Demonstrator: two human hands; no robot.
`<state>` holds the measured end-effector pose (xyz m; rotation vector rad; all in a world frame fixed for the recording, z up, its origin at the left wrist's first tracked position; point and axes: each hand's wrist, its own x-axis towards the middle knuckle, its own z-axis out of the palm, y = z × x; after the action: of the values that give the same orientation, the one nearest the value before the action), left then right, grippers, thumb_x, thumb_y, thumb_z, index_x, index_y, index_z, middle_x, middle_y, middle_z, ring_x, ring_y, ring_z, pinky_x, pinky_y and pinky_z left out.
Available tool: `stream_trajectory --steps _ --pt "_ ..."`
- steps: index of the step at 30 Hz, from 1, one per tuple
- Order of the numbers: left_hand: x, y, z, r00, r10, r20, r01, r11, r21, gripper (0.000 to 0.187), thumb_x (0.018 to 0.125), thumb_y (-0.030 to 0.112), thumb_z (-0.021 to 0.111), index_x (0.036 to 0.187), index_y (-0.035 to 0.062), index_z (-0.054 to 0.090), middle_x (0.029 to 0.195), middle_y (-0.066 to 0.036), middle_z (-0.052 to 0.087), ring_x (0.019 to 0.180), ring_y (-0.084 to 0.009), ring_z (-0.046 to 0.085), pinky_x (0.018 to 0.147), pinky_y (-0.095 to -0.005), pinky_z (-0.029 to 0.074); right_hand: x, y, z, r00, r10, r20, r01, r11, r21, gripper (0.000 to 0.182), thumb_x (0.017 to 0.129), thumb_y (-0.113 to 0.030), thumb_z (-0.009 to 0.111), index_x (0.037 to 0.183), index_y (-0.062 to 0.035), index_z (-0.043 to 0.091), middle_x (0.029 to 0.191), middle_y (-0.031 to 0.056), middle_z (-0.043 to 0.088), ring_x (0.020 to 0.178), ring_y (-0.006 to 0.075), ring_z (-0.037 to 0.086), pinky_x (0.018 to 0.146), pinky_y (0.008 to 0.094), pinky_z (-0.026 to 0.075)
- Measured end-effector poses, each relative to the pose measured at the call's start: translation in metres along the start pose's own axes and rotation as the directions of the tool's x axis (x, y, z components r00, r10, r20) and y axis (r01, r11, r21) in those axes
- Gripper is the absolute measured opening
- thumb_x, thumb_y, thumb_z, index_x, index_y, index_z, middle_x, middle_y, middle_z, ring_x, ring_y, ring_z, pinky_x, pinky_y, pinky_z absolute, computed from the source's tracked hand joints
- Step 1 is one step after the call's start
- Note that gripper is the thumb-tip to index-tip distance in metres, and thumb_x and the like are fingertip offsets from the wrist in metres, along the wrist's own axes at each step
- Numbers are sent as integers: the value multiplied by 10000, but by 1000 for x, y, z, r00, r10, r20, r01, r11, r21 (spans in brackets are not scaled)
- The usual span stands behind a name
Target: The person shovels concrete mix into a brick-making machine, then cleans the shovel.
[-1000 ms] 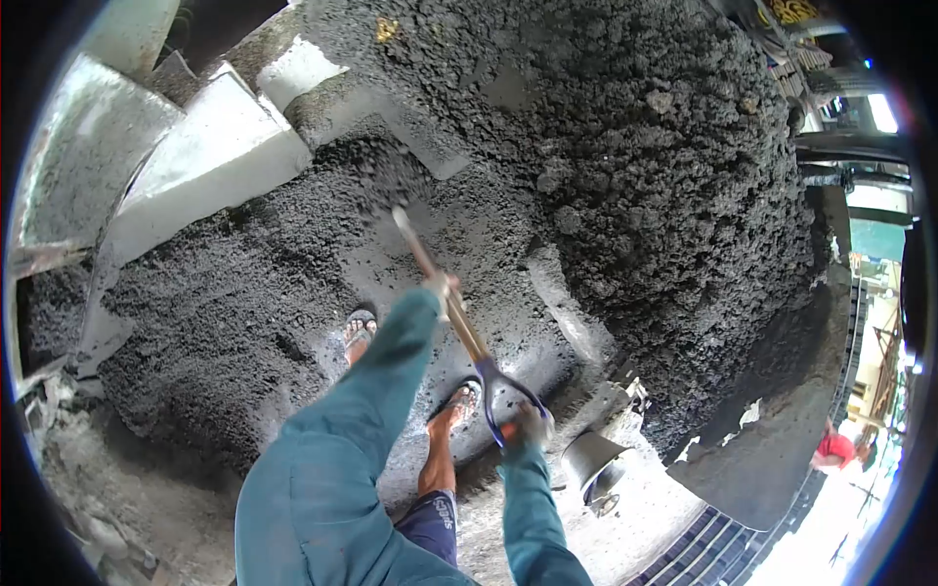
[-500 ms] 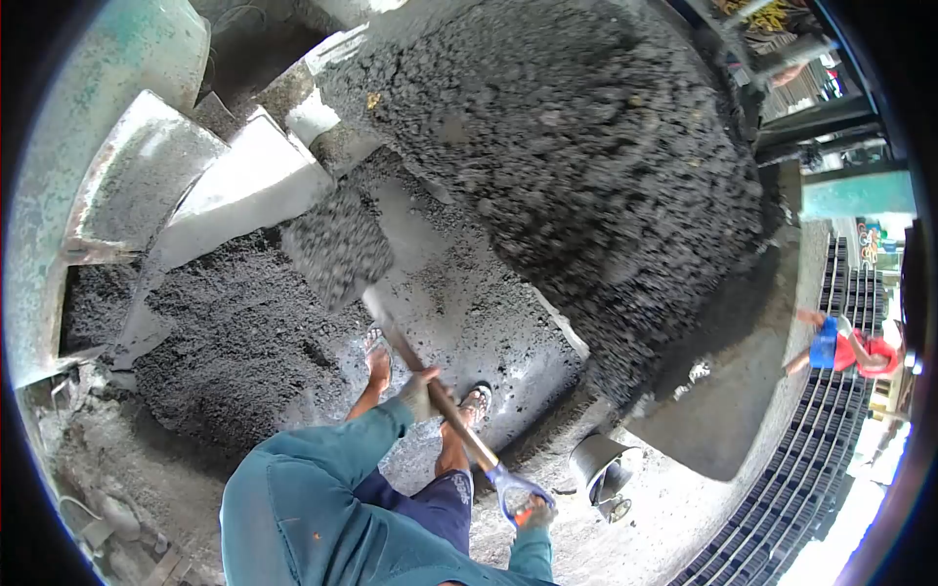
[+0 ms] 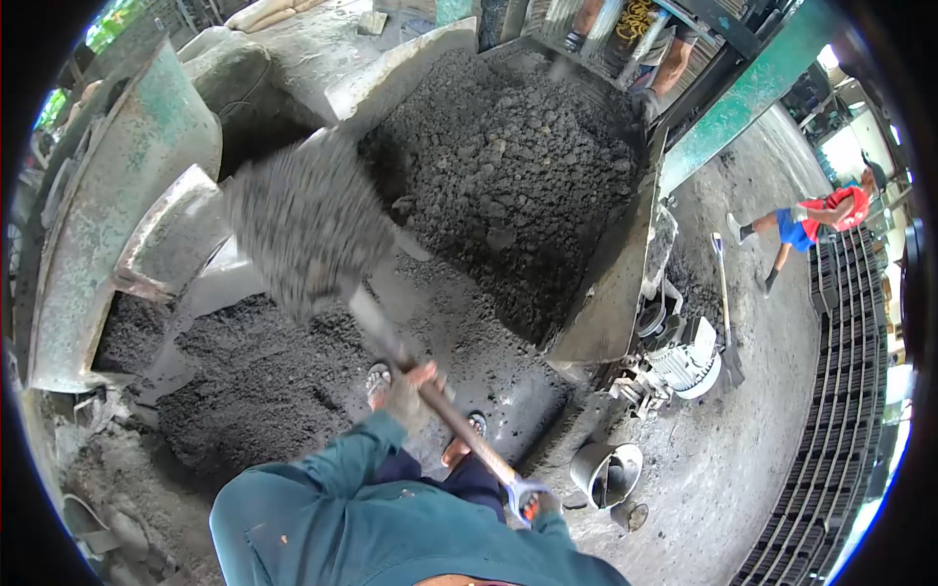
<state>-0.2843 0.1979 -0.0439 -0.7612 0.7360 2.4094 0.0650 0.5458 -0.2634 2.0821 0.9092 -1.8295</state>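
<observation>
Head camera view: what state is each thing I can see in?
Shovel: blade loaded with dark gritty material, apparently raised
Left hand: closed around the shovel
Right hand: closed on the shovel's end handle
Bin: heaped with dark clumps
Bucket: open-topped, something dark inside
Second shovel: unheld
Electric motor: running or stopped, cannot tell

Clock from wearer's feet (image 3: 457,450): shovel (image 3: 457,422) spanned 11 to 4, load (image 3: 313,230) on far end; left hand (image 3: 410,393) on shaft (image 3: 471,439), right hand (image 3: 538,507) on end grip (image 3: 514,488). Loose pile (image 3: 259,391) lay at 9. Heap (image 3: 518,146) sat inside bin (image 3: 608,301) at 1. Motor (image 3: 686,363) stood at 3, second shovel (image 3: 724,288) just beyond, stacked blocks (image 3: 848,391) farther out. Bucket (image 3: 586,471) stood at 4.
</observation>
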Motion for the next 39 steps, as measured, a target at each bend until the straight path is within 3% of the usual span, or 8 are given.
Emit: stream_trajectory --steps 3,10,15,27,33,35,36,39 --pt "27 20 0 955 236 177 -253 964 78 189 851 177 696 807 52 560 786 -90 606 733 -267 631 742 -450 534 1 -37 22 988 -48 145 54 998 -34 99 909 -214 583 886 -121 605 640 71 529 547 224 501 495 393 433" --pt "72 -76 -98 880 -223 -419 156 970 -188 373 904 390 649 758 70 523 629 -113 557 559 -348 582 581 -538 510 -126 -41 8 987 -159 -36 156 986 -58 88 824 -57 648 868 -92 579 595 42 454 453 204 458 391 379 407" --pt "171 -210 -169 811 -451 -372 394 892 -223 216 906 259 669 898 99 524 690 -79 512 604 -279 565 628 -512 529 -122 -13 82 949 -281 -145 283 959 -6 335 759 21 696 1054 -45 551 657 85 549 442 229 519 369 413 472" --pt "420 93 -209 840 -346 -417 357 932 -55 148 931 218 587 976 101 507 695 -86 514 580 -260 544 616 -486 547 -119 -47 515 823 -563 77 563 791 -238 198 847 -186 723 842 -44 585 665 84 596 532 231 578 524 383 524" --pt "335 56 -177 944 -267 -195 211 940 -269 121 942 177 570 886 85 517 678 -76 519 597 -243 559 681 -438 539 -119 -49 411 655 -638 405 694 720 12 198 772 -97 790 885 -7 654 843 57 661 690 136 592 610 284 490" --pt "302 39 -159 962 -261 -85 210 899 -384 155 945 207 583 878 89 509 673 -77 523 606 -247 565 704 -457 537 -143 -74 357 434 -748 502 887 454 -90 207 780 -84 781 916 -8 645 858 45 642 730 136 592 629 286 486" --pt "286 31 -140 964 -246 -97 192 903 -384 173 942 225 592 870 96 501 665 -75 519 608 -249 564 719 -477 535 -164 -85 343 194 -803 563 932 -29 -362 188 809 -97 750 927 -8 633 843 37 625 732 140 586 623 297 484" --pt "271 -4 -123 944 -278 -179 154 849 -505 286 931 320 635 795 113 492 649 -73 523 612 -255 566 703 -493 532 -208 -104 322 478 -849 223 869 421 -259 232 918 -270 579 893 -40 605 764 36 573 694 166 563 595 332 470"
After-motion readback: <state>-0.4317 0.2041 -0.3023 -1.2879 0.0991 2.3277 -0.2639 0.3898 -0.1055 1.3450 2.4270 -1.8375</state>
